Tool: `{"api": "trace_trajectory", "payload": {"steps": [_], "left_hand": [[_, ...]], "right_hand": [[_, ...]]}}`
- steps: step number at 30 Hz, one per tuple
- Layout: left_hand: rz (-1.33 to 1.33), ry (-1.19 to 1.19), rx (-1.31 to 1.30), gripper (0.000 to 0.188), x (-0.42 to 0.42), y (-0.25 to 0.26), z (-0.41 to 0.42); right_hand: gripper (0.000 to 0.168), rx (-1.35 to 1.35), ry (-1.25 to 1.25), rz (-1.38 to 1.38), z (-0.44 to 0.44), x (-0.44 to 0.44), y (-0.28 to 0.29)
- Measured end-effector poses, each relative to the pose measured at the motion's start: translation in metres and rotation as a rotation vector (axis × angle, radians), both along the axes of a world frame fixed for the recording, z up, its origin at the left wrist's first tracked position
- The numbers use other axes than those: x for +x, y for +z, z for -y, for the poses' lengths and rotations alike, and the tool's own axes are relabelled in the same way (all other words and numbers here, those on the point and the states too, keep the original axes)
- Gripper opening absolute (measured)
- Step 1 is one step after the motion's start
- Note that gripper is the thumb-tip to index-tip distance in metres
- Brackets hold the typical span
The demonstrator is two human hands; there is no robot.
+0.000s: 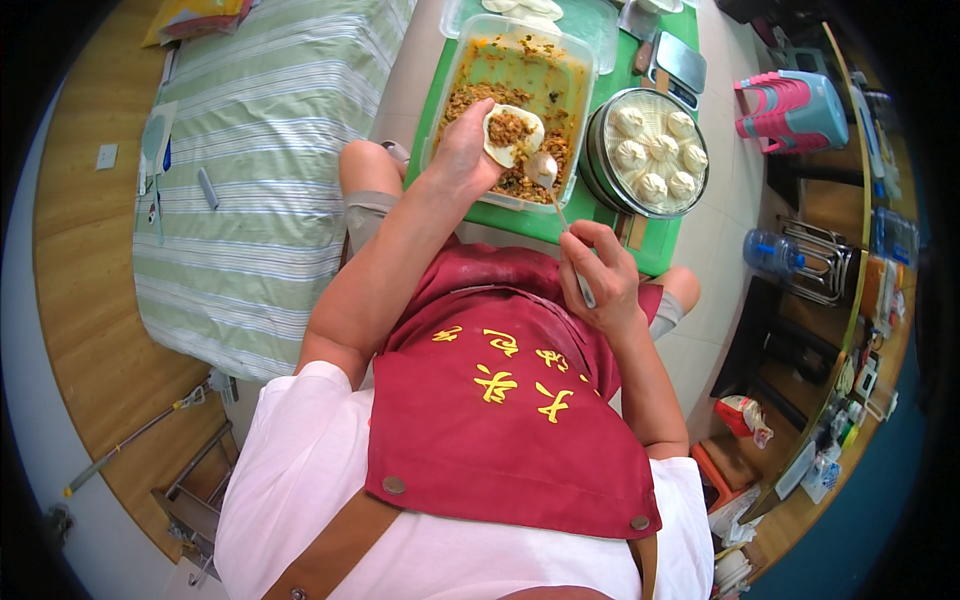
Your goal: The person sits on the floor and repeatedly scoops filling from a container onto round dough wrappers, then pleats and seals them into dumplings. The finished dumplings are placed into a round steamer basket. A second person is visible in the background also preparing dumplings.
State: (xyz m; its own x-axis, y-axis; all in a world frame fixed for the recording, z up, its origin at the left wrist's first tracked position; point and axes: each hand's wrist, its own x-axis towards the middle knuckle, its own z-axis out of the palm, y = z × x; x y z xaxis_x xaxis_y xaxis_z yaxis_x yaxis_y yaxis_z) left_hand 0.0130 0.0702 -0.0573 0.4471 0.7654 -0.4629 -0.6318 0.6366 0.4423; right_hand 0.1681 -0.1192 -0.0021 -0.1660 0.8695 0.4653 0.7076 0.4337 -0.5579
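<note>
My left hand (pixel 469 150) holds a round dough wrapper (pixel 534 129) with a mound of minced filling (pixel 508 130) on it. Between thumb and fingers of my right hand (pixel 604 274) is the handle of a metal spoon (pixel 541 169). The spoon's bowl is at the wrapper's lower right edge; whether it touches cannot be told. Under both lies a clear plastic tub (pixel 459 56), with filling along its near and left parts and smears on its floor. To the right, a round steamer (pixel 636 196) carries several pleated buns (pixel 664 148) on a woven mat.
The green table (pixel 517 227) also bears a kitchen scale (pixel 681 61), wooden strips (pixel 638 231), and a second clear container (pixel 606 45) with stacked wrappers (pixel 523 9). A striped cloth-covered surface (pixel 255 187) is at left. Stacked stools (pixel 796 112) and a water bottle (pixel 772 250) are at right.
</note>
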Motion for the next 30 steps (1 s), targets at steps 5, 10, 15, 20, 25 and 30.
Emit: {"api": "trace_trajectory", "payload": {"steps": [5,10,15,20,25,30], "left_hand": [[0.022,-0.027,-0.010,0.042,-0.007,0.001,-0.008],[0.094,-0.103,-0.024,0.043,-0.011,0.009,-0.002],[0.110,-0.148,0.003,0.042,-0.013,0.019,0.010],[0.084,-0.171,0.022,0.043,-0.014,0.026,0.017],[0.062,-0.114,0.021,0.042,-0.015,0.021,0.022],[0.097,-0.144,-0.020,0.043,-0.015,0.012,0.021]], "right_hand": [[0.028,-0.018,-0.097,-0.021,0.007,0.010,-0.010],[0.016,-0.066,-0.240,-0.579,-0.009,-0.006,0.003],[0.025,-0.204,-0.322,-1.252,-0.024,-0.022,0.014],[0.025,-0.307,-0.381,-1.209,-0.022,-0.022,0.004],[0.022,-0.248,-0.338,-1.162,-0.019,-0.028,0.016],[0.021,-0.286,-0.256,-1.050,-0.020,-0.032,0.016]]}}
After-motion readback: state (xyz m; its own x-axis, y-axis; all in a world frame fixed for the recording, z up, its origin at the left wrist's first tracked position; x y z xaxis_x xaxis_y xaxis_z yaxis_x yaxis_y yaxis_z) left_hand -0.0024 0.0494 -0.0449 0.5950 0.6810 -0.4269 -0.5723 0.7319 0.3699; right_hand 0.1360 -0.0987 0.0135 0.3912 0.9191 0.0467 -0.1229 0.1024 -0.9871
